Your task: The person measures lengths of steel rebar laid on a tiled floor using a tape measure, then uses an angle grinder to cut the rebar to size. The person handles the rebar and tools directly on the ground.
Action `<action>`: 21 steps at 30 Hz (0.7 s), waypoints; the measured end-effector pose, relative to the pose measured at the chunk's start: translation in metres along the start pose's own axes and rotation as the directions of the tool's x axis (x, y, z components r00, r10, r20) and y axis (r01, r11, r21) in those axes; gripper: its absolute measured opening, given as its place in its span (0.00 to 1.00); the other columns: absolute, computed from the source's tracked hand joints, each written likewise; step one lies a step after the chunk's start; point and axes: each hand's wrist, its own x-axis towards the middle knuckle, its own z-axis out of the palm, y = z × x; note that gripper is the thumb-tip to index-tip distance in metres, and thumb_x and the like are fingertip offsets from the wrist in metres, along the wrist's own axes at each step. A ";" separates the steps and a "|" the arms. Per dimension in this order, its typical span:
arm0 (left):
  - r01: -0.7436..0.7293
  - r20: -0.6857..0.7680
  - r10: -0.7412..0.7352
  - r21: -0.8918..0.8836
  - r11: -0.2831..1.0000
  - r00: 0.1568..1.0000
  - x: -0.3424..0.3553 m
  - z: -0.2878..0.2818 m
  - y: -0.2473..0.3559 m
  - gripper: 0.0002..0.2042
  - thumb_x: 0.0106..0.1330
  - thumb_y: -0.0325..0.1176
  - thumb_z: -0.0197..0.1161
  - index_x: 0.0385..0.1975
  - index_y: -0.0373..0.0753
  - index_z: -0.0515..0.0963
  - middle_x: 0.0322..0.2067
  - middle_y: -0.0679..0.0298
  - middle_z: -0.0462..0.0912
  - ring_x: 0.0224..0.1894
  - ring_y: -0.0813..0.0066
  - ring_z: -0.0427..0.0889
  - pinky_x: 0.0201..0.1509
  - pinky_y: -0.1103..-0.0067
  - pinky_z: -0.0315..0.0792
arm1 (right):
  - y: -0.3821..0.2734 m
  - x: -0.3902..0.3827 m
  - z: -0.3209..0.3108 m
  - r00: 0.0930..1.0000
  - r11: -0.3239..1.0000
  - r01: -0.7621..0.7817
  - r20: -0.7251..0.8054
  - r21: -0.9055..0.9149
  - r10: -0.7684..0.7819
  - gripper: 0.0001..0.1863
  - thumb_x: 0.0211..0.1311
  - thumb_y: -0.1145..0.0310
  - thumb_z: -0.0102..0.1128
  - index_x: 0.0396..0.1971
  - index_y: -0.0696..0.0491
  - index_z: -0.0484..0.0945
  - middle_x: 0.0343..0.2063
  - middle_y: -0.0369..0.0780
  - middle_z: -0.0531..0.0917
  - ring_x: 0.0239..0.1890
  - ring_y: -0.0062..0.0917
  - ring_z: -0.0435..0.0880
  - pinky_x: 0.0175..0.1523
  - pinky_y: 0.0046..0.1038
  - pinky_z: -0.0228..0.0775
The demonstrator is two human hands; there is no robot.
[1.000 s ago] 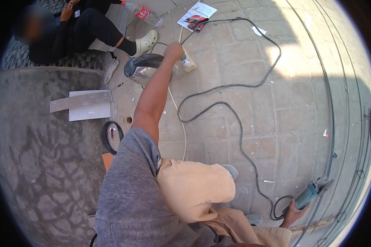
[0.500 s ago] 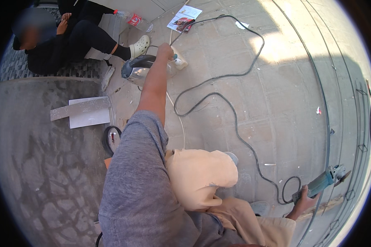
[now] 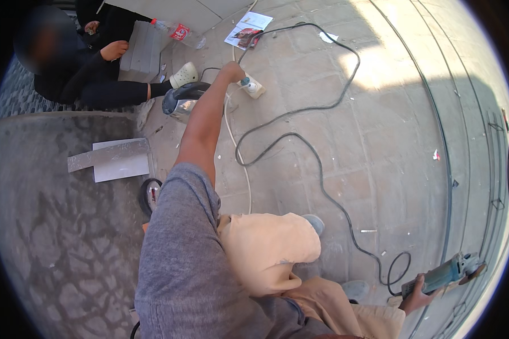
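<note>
Reaching far ahead, my left hand (image 3: 231, 72) has its fingers closed at one end of a pale power strip (image 3: 258, 90) on the paving. It seems to grip a teal plug (image 3: 245, 81), though the fingers partly hide it. Beside it a white plug (image 3: 250, 87) sits in the strip. My right hand (image 3: 417, 298), low at the right, is wrapped round the body of a teal angle grinder (image 3: 444, 276), whose disc points outward to the right. From the grinder, a dark cord (image 3: 322, 169) loops across the paving up to my left hand.
An electric kettle (image 3: 177, 106) stands left of my forearm, partly hidden by it. Beyond sits a person in black (image 3: 68, 79), near a plastic bottle (image 3: 181, 34) and a leaflet (image 3: 249, 31). Sheets (image 3: 121, 161) lie at left, a tape roll (image 3: 151, 195) nearby. Long steel bars (image 3: 444, 141) run along the right.
The power strip has shifted and turned slightly by my left hand. My right hand and the grinder sit a little lower. The other person's hand and leg have come down.
</note>
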 end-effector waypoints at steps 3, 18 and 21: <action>0.104 -0.126 -0.128 -0.178 0.978 0.984 -0.010 0.005 -0.028 0.15 0.54 0.36 0.59 0.35 0.32 0.82 0.41 0.45 0.82 0.45 0.51 0.82 0.48 0.67 0.76 | -0.007 0.006 0.015 0.999 0.999 0.028 0.023 -0.020 -0.027 0.35 0.48 0.78 0.66 0.59 0.63 0.63 0.38 0.44 0.80 0.37 0.27 0.79 0.47 0.27 0.72; 0.135 -0.244 -0.181 -0.191 0.972 0.953 -0.004 0.037 -0.035 0.15 0.51 0.36 0.62 0.32 0.31 0.82 0.37 0.45 0.83 0.44 0.53 0.83 0.47 0.67 0.77 | -0.009 0.017 0.053 0.986 0.995 0.083 0.141 0.060 -0.091 0.31 0.48 0.74 0.70 0.54 0.62 0.67 0.38 0.44 0.80 0.37 0.25 0.80 0.45 0.28 0.73; 0.106 -0.270 -0.184 -0.279 0.954 0.945 0.006 0.029 -0.016 0.16 0.50 0.35 0.63 0.35 0.31 0.82 0.38 0.44 0.83 0.44 0.50 0.82 0.49 0.66 0.77 | -0.017 0.019 0.052 0.984 0.986 0.110 0.124 0.124 -0.125 0.32 0.48 0.71 0.71 0.53 0.61 0.68 0.37 0.43 0.80 0.37 0.25 0.80 0.44 0.27 0.73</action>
